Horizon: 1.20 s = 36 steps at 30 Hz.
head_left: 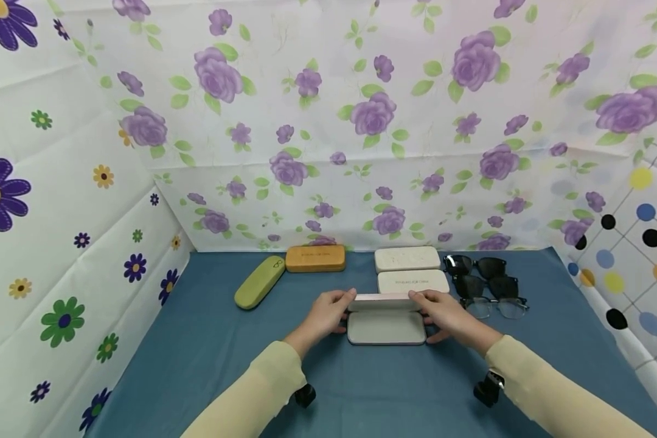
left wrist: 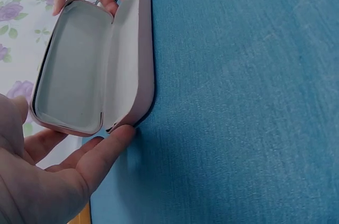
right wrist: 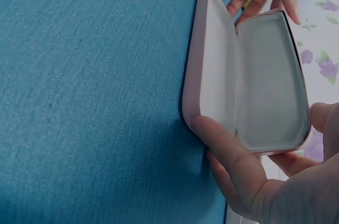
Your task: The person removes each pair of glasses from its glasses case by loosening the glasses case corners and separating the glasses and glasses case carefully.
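A pale pink glasses case (head_left: 386, 329) stands open on the blue cloth between both hands, its lid (left wrist: 77, 65) raised at the far side and its whitish lining bare. At its left end, my left hand (head_left: 324, 316) grips it with the thumb on the lid's upper edge and fingers along the end. My right hand (head_left: 448, 313) holds the right end in the same way, thumb at the lid's rim. In the right wrist view a fingertip (right wrist: 204, 124) of that hand touches the corner of the base (right wrist: 197, 75).
Behind the hands are two whitish glasses cases (head_left: 407, 259), one in front of the other. An orange case (head_left: 315, 258) and a green case (head_left: 260, 282) lie back left. Three pairs of glasses (head_left: 486, 287) sit at the right. A floral sheet (head_left: 328, 121) hangs behind the table.
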Each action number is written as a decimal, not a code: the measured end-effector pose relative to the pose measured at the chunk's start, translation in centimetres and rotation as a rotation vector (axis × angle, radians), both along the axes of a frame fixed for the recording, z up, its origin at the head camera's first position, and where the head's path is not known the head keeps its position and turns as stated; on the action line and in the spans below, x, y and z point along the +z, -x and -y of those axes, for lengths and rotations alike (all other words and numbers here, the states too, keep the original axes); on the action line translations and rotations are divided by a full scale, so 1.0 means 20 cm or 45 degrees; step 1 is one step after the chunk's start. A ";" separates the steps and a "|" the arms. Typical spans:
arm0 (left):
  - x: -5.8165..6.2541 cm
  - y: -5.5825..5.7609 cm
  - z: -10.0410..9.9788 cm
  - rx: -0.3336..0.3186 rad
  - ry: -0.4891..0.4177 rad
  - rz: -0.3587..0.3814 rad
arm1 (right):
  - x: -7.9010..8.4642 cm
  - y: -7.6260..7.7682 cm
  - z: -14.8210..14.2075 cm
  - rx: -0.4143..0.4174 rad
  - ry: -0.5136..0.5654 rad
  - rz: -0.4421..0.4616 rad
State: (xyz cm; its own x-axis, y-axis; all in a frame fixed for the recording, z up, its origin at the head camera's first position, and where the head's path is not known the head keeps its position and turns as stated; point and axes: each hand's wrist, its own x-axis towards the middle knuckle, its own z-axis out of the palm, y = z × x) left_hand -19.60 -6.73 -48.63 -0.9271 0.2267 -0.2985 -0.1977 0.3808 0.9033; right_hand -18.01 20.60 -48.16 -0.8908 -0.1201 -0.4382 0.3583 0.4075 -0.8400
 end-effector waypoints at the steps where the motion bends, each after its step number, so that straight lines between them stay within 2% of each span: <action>1: 0.01 0.00 0.00 -0.004 0.001 -0.001 | 0.00 0.00 0.00 -0.004 0.005 -0.003; 6: 0.02 0.01 0.00 -0.022 -0.009 0.011 | 0.00 0.01 0.00 -0.016 0.037 0.010; 7: 0.02 0.00 0.00 -0.025 -0.015 0.012 | -0.01 0.01 0.00 -0.017 0.042 0.014; 8: 0.04 -0.02 0.00 -0.028 -0.019 0.016 | -0.02 0.00 0.01 -0.018 0.047 0.020; 14: 0.03 -0.05 0.00 -0.024 -0.023 0.018 | -0.04 -0.02 0.00 -0.011 0.095 0.056; 16: 0.00 -0.04 0.00 -0.022 -0.018 0.013 | -0.04 -0.02 -0.01 -0.003 0.109 0.074; 24: 0.02 -0.02 0.00 -0.016 -0.038 -0.006 | -0.02 0.03 -0.04 0.023 0.158 0.078; 30: 0.01 -0.02 0.01 -0.016 -0.059 0.030 | -0.02 0.03 -0.05 0.019 0.166 0.096; 36: 0.00 -0.02 0.01 -0.003 -0.086 0.003 | -0.02 0.01 -0.04 -0.003 0.166 0.079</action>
State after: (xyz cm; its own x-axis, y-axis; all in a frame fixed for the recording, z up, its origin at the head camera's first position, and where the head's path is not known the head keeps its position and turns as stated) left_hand -19.28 -6.92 -48.63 -0.9259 0.2485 -0.2846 -0.1990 0.3195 0.9265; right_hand -18.25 21.48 -48.49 -0.8628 -0.1775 -0.4734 0.4120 0.2958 -0.8618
